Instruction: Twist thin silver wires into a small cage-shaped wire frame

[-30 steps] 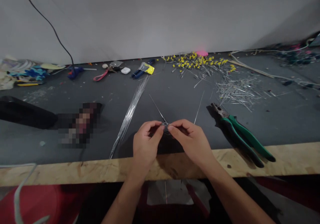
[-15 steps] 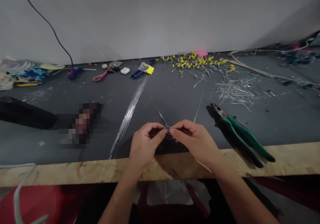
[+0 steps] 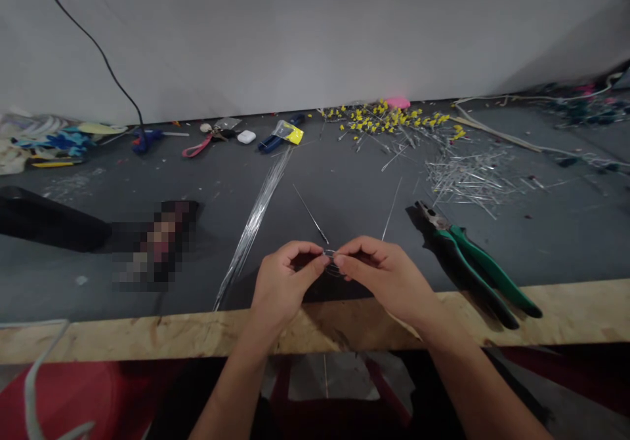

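1. Both hands are closed in fingertip pinches just beyond the wooden edge (image 3: 197, 336) of the tabletop (image 3: 344, 191). The left hand (image 3: 281, 286) grips one side of a small wire loop (image 3: 330, 252); the right hand (image 3: 396, 279) grips the other.
2. The loop is between the fingertips, partly hidden by them; its full form cannot be confirmed. Judged handling: very light, thin and springy, bendable by finger pressure, smooth enough to slip. Breakage appears unlikely; distortion is the main risk.
3. Recommended hold: thumb and forefinger at opposite sides of the loop, pressing lightly, with pads away from any cut ends.
4. To the right, pliers (image 3: 467, 273) lie with their handles over the wooden edge. They appear heavy and rigid; the coated handles offer the sound grip.
5. A thin metal piece (image 3: 311, 214) lies just beyond the hands. To its left, a wire bundle (image 3: 256, 220) appears slippery and liable to fan out; gather it around the middle.
6. Farther off, cut wires (image 3: 467, 178) lie tangled near yellow-tipped stems (image 3: 388, 120).
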`<state>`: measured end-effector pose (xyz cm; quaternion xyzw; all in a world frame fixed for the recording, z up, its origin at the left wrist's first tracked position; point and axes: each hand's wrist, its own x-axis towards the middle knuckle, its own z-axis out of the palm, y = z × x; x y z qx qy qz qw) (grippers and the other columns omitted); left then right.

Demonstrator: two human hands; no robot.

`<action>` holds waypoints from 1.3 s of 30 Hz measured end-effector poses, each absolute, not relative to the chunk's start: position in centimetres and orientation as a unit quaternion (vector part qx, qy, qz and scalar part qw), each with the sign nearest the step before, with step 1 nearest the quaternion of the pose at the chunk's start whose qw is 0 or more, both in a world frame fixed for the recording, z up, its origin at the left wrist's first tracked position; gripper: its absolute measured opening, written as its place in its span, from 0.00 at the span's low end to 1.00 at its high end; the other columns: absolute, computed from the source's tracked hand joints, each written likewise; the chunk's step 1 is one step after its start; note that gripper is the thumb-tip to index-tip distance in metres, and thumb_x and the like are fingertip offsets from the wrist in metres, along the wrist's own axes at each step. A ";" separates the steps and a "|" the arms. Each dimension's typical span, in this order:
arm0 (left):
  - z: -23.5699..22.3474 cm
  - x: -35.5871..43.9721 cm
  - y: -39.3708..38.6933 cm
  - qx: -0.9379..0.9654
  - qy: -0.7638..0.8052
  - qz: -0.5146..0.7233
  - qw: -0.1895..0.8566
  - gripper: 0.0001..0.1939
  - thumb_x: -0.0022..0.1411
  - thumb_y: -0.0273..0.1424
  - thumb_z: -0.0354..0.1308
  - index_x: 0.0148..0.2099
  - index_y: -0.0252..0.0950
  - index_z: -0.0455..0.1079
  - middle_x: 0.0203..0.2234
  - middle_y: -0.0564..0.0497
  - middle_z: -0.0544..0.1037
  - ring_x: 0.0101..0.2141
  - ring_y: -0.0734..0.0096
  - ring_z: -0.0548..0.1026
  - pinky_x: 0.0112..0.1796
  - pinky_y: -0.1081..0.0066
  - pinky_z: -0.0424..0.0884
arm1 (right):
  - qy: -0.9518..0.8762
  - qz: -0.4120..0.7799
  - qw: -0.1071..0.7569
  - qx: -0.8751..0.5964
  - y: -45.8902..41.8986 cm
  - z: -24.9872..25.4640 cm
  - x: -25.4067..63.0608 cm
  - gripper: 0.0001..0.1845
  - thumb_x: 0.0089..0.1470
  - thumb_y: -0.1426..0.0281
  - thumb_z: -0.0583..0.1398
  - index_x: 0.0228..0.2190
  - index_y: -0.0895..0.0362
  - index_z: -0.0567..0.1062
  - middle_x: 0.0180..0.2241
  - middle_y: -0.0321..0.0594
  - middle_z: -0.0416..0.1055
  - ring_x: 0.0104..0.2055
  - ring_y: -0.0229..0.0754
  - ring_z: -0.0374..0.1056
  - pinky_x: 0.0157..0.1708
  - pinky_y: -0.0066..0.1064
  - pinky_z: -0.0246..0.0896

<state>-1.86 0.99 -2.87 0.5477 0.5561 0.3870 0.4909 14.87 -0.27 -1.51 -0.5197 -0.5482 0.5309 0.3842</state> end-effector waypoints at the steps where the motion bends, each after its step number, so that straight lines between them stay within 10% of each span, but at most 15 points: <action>1: -2.9 -1.9 1.0 0.561 0.552 0.389 0.479 0.06 0.51 0.34 0.63 0.34 0.39 0.75 0.29 0.53 0.77 0.31 0.72 0.73 0.33 0.71 0.68 | -0.550 0.532 0.383 -0.518 -0.3 -1.5 14.9 0.06 0.53 0.66 0.60 0.30 0.54 0.76 0.27 0.34 0.71 0.31 0.36 0.65 0.32 0.28 0.60; 16: -2.4 -1.7 0.5 0.700 0.601 0.315 0.225 0.04 0.55 0.29 0.57 0.32 0.38 0.74 0.26 0.52 0.69 0.32 0.67 0.67 0.33 0.66 0.63 | -0.568 0.501 0.372 -0.537 -0.2 -2.2 14.7 0.06 0.53 0.67 0.59 0.32 0.53 0.77 0.29 0.34 0.73 0.33 0.37 0.67 0.33 0.29 0.61; 39: -2.2 -1.2 0.3 0.725 0.566 0.294 0.259 0.04 0.55 0.26 0.56 0.32 0.38 0.72 0.27 0.53 0.73 0.30 0.70 0.69 0.31 0.68 0.65 | -0.565 0.526 0.333 -0.541 -0.6 -1.3 15.6 0.05 0.52 0.68 0.60 0.30 0.53 0.76 0.28 0.34 0.74 0.32 0.38 0.69 0.34 0.30 0.64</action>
